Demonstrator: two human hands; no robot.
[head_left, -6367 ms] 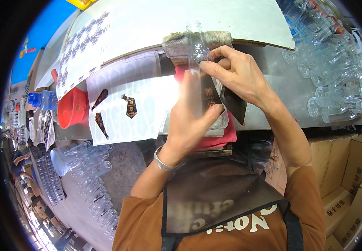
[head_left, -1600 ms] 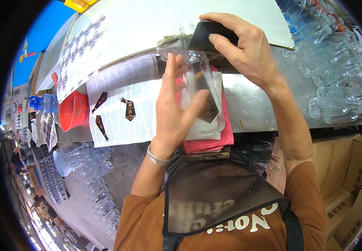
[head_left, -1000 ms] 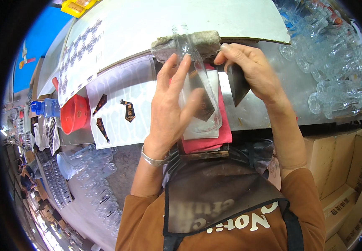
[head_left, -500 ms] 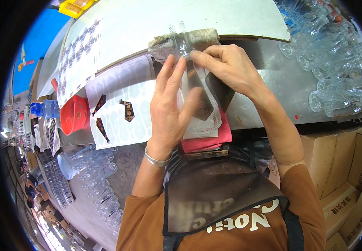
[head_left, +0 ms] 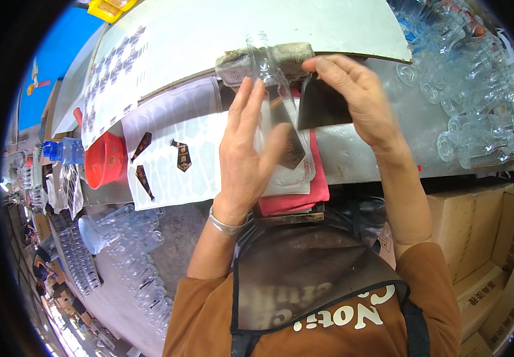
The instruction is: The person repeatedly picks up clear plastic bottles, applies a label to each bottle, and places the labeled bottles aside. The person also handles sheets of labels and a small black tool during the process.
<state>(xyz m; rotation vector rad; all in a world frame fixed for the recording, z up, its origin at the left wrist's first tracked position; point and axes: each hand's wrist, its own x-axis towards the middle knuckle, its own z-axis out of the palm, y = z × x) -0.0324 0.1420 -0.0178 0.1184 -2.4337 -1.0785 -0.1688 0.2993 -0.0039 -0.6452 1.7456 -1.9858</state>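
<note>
A clear glass bottle [head_left: 263, 66] lies with its neck on a rolled grey cloth [head_left: 233, 66] and its body toward me. On its body is a dark tie-shaped decal [head_left: 292, 152] with gold print. My left hand [head_left: 239, 157] rests along the bottle's left side, fingers stretched out and thumb reaching over the glass. To the right of the bottle, my right hand [head_left: 364, 98] pinches a flat dark sheet [head_left: 324, 106], perhaps a scraper, held off the glass. Under the bottle are white cloth or paper and a red cloth [head_left: 320, 169].
A white decal sheet [head_left: 200, 128] with a few loose tie-shaped decals lies left, beside a red bowl [head_left: 105, 160]. Many glass bottles [head_left: 483, 140] lie at the right; others [head_left: 141, 262] stand lower left. Cardboard boxes [head_left: 468, 226] stand at the lower right. A white board [head_left: 257, 21] spans the back.
My right hand has moved off the bottle's neck to the right, carrying the dark sheet away from the glass. My left hand has stayed almost in place at the bottle.
</note>
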